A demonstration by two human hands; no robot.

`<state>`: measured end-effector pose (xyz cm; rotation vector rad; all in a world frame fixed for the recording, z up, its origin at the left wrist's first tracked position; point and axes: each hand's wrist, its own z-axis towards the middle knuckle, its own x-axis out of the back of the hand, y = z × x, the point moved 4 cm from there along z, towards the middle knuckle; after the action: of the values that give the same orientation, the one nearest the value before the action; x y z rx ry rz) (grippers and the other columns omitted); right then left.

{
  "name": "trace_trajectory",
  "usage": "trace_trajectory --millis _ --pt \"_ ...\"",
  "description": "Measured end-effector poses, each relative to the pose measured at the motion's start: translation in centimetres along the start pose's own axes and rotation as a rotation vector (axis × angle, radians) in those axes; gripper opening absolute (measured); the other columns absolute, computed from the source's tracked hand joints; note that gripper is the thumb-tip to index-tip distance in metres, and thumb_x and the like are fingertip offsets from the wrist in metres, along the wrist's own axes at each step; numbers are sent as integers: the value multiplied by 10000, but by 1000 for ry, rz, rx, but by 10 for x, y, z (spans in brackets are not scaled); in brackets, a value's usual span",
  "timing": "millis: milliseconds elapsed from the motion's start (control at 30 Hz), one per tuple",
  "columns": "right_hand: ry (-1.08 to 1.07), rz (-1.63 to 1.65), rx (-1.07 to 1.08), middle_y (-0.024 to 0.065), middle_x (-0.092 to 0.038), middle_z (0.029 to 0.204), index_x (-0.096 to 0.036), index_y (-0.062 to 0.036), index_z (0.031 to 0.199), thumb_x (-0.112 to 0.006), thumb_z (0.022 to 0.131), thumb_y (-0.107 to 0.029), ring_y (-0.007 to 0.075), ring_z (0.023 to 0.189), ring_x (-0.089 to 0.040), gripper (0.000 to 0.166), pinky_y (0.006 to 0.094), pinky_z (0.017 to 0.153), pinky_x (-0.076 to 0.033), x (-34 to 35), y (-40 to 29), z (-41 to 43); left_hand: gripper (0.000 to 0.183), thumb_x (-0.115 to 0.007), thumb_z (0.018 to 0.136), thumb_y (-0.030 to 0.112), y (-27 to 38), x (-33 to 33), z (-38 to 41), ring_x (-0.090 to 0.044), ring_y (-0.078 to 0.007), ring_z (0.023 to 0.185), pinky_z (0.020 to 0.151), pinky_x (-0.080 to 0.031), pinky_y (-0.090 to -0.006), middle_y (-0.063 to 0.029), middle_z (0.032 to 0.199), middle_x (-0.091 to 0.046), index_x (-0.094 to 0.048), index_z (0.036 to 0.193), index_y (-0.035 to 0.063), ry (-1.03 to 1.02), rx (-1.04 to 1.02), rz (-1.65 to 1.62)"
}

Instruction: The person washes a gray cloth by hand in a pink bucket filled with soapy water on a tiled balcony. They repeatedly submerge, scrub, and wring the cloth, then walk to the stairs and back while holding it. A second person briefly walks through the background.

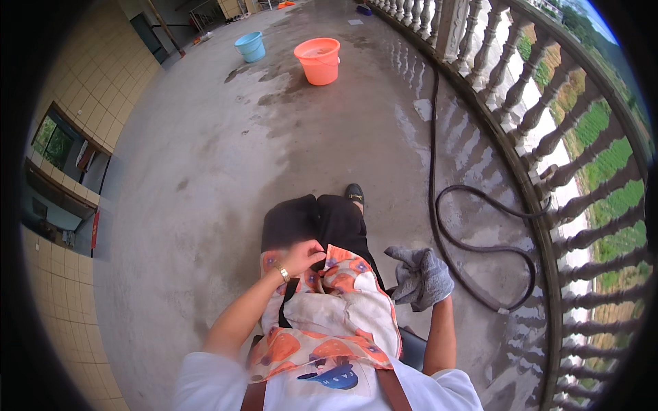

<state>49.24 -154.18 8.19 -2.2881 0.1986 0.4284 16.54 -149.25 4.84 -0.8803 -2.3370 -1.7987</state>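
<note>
My left hand point(303, 258), bare with a gold-coloured watch or bracelet at the wrist, is over my lap. Its bent fingers pinch the edge of the apron point(354, 269), whose pale cloth bears an orange fruit-like print. The apron lies bunched over my black trousers point(291, 226), its pale inner side partly turned up. To the right of my lap, my right hand point(422, 277) is covered by grey fabric point(429, 272), which looks like a thick cloth glove. Its fingers are not clear under the folds. Near it, a dark hose point(441, 241) lies looped on the wet floor.
An orange bucket point(321, 69) and a light blue bucket point(251, 47) stand ahead on the concrete floor point(205, 144). A stone balustrade point(545, 113) curves along the right. At left is a tiled wall point(77, 82) with openings. Behind my lap shows a dark seat edge point(413, 349).
</note>
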Motion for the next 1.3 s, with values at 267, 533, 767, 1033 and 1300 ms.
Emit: trace_trajectory --millis 267,533,767,1033,1300 --pt "81 -1046 -218 87 -586 626 -650 -65 760 -686 629 -174 226 517 -614 174 334 449 -468 50 22 21 847 -819 546 382 140 -48 43 -384 -303 1212 1001 -344 -413 -87 1322 -399 -453 1274 151 -131 -600 601" --pt "-148 -1149 343 69 -535 1206 -543 -113 1146 -583 804 -233 215 1106 -513 364 344 929 -395 53 87 22 935 -817 536 329 117 -220 45 -436 -321 1194 1000 -361 -405 -96 1379 -378 -373 1358 290 -841 -669 454" --pt "-340 546 48 76 -443 1344 -415 -79 1321 -514 895 -244 190 1240 -418 468 326 1052 -321 105 188 -10 481 -680 718 153 89 -254 46 -543 -274 1010 876 -443 -375 -70 1288 -498 -574 1183 213 -982 -744 329" --pt "362 -66 614 129 -289 1431 -239 -71 1415 -804 647 -373 280 1317 -304 1000 390 1062 -274 133 82 -57 401 -584 859 185 89 -227 71 -589 -161 967 850 -436 -268 -114 1040 -637 -511 1182 -40 -730 26 -154" --pt "35 94 470 120 -394 1344 -208 -79 1415 -756 655 -44 197 1193 -421 938 344 997 -347 70 67 94 451 -649 830 271 115 -134 124 -567 -176 996 801 -499 -310 -118 1086 -557 -516 1152 -16 -540 -90 136"
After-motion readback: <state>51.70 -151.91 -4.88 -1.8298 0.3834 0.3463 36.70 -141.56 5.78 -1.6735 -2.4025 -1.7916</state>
